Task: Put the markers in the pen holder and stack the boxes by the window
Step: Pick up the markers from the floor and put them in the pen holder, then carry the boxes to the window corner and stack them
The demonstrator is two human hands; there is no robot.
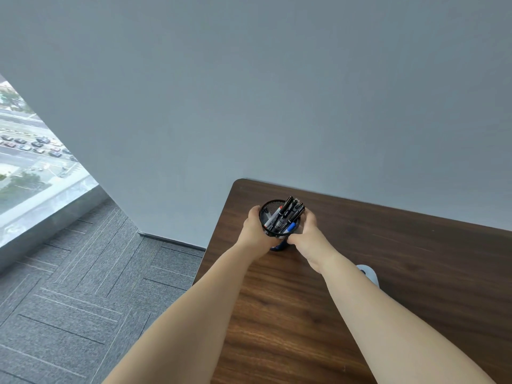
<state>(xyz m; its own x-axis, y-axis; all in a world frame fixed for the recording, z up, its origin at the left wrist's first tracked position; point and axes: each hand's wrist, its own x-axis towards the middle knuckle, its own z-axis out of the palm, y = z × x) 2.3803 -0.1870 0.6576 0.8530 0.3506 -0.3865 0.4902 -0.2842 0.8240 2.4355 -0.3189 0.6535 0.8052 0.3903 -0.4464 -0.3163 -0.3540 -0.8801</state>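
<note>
A black mesh pen holder (pixel 266 210) stands near the far left corner of the dark wooden table (pixel 388 273). Several markers (pixel 285 217) with black, red and blue caps lean inside it. My left hand (pixel 253 232) wraps the holder's left side. My right hand (pixel 307 235) grips its right side, fingers against the mesh. No boxes are in view.
A small white and grey object (pixel 368 274) lies on the table just right of my right forearm, partly hidden. A grey wall rises behind the table. A floor-length window (pixel 30 162) is at the left, with grey carpet (pixel 83 286) between it and the table.
</note>
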